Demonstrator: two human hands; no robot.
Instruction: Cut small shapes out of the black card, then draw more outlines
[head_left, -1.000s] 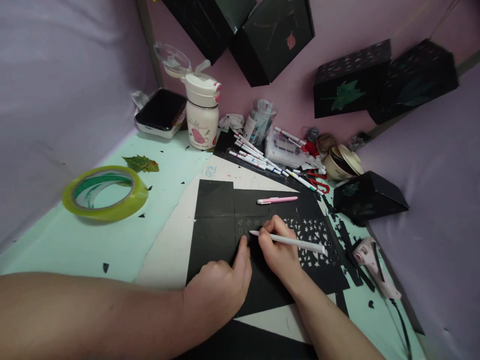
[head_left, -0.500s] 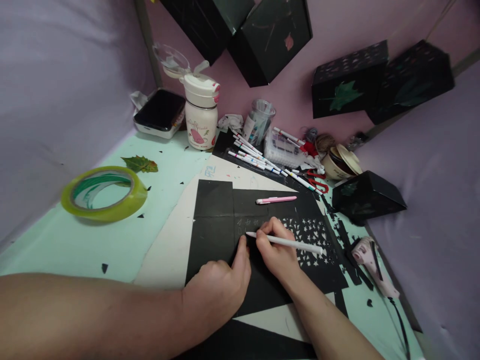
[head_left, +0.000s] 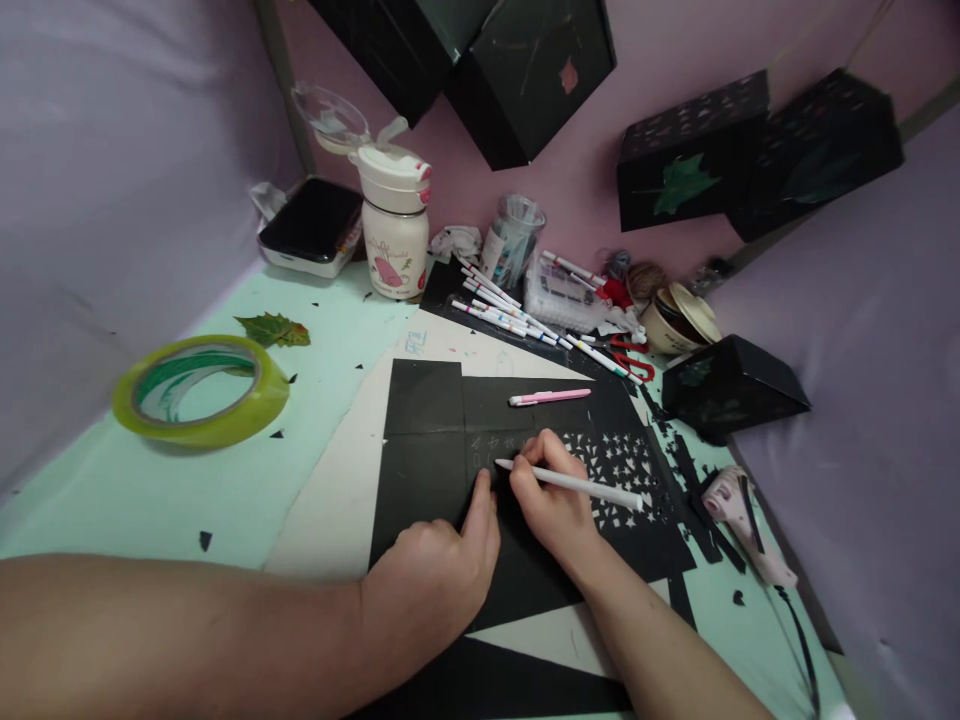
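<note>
A black sheet lies on the table, with small cut-out shapes on its right part and faint outlines drawn near its middle. My right hand grips a white pen, its tip on the sheet beside those outlines. Just left of the tip, my left hand presses on the sheet with its index finger stretched out and the other fingers curled under; nothing shows in it. A pink pen rests on the upper part of the sheet.
Yellow tape and a leaf lie at the left. Behind stand a bottle, a jar and several markers. A pink heat tool and black box are right; black boxes hang above.
The pen tip has shifted very slightly, and the drawn marks by it look a little different. The whole view has moved a little; my hands keep nearly the same pose.
</note>
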